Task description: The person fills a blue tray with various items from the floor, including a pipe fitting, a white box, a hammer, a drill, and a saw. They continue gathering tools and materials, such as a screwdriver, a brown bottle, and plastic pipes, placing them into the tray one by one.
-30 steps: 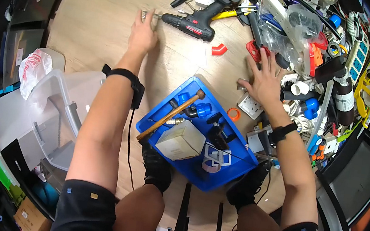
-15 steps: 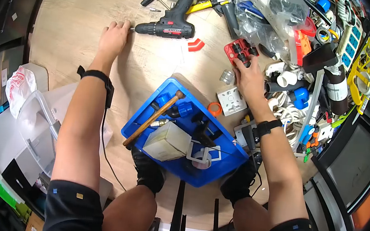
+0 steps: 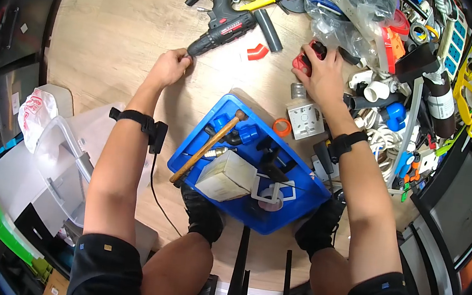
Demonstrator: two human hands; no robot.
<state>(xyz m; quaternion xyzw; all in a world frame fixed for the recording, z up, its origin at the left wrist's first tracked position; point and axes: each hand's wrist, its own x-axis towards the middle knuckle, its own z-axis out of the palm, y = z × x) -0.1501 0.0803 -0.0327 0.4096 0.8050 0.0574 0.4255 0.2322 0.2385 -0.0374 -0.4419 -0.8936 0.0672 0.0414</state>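
Blue tray (image 3: 299, 204) with hammer (image 3: 208, 145), box (image 3: 225, 176); left hand (image 3: 170, 67) closed at drill (image 3: 222, 25) tip; right hand (image 3: 321, 75) clasping red part (image 3: 302, 63).

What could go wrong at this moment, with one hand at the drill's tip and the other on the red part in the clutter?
The left hand is closed right at the drill chuck; if the drill ran, its fingers could get hurt. The right hand presses a red part beside a crowded heap; pulling it out might drag the plastic bag or nearby fittings along.
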